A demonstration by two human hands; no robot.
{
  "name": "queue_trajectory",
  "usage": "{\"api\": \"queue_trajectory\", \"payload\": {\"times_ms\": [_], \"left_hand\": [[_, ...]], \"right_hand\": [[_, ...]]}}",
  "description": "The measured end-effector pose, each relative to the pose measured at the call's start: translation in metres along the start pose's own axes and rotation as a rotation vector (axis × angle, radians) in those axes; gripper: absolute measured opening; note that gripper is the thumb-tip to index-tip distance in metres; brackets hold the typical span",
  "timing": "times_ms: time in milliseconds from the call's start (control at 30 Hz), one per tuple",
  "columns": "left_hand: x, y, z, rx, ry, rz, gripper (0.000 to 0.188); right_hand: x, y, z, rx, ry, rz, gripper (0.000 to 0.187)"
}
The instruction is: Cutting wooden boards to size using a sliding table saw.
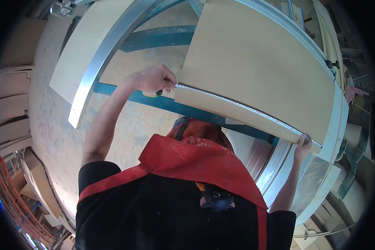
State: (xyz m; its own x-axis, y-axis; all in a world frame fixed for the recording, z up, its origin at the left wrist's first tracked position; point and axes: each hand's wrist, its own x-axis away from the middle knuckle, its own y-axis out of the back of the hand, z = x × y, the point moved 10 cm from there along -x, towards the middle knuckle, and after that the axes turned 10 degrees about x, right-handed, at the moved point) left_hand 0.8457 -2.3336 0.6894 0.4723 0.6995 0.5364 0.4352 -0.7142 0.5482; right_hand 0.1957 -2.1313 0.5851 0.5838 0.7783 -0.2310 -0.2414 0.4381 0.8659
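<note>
A wide tan board (254,62) lies flat on a machine table in front of me. Along its near edge stretches the pale blade of a tape measure (246,107), running from the board's left corner to its right end. My left hand (154,79) is closed around the tape measure's case just off the left corner; part of the yellow and black case shows beneath the fingers. My right hand (303,148) grips the blade against the board's edge, near the right end. Its fingertips are small and partly hidden.
A bright metal rail (91,83) curves past on the left, with a pale panel (85,33) beyond it. Teal frame beams (158,38) run beneath the board. An aluminium fence (296,25) borders the far side. Stacked boards (12,104) stand at far left.
</note>
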Motion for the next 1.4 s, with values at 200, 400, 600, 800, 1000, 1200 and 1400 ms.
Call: {"api": "queue_trajectory", "payload": {"times_ms": [200, 400, 600, 800, 1000, 1200, 1400], "left_hand": [[0.01, -0.027, -0.003, -0.041, 0.082, 0.312, 0.018], [0.037, -0.055, 0.015, 0.096, 0.107, 0.247, 0.019], [0.061, -0.067, 0.027, 0.168, 0.046, 0.184, 0.018], [0.072, -0.071, 0.032, 0.187, 0.036, 0.157, 0.017], [0.073, -0.069, 0.034, 0.176, 0.012, 0.153, 0.017], [0.072, -0.071, 0.031, 0.179, 0.001, 0.145, 0.018], [0.079, -0.069, 0.028, 0.16, 0.014, 0.116, 0.018]], "right_hand": [[0.005, -0.017, 0.003, 0.015, 0.001, 0.1, 0.063], [0.01, -0.022, 0.01, 0.102, 0.003, 0.182, 0.063], [0.003, -0.02, 0.028, 0.141, 0.103, 0.125, 0.065], [-0.004, -0.019, 0.034, 0.105, 0.104, 0.135, 0.068], [-0.001, -0.018, 0.035, 0.118, 0.05, 0.16, 0.07], [0.0, -0.02, 0.029, 0.084, 0.075, 0.143, 0.07], [0.001, -0.022, 0.026, 0.088, 0.087, 0.168, 0.069]]}}
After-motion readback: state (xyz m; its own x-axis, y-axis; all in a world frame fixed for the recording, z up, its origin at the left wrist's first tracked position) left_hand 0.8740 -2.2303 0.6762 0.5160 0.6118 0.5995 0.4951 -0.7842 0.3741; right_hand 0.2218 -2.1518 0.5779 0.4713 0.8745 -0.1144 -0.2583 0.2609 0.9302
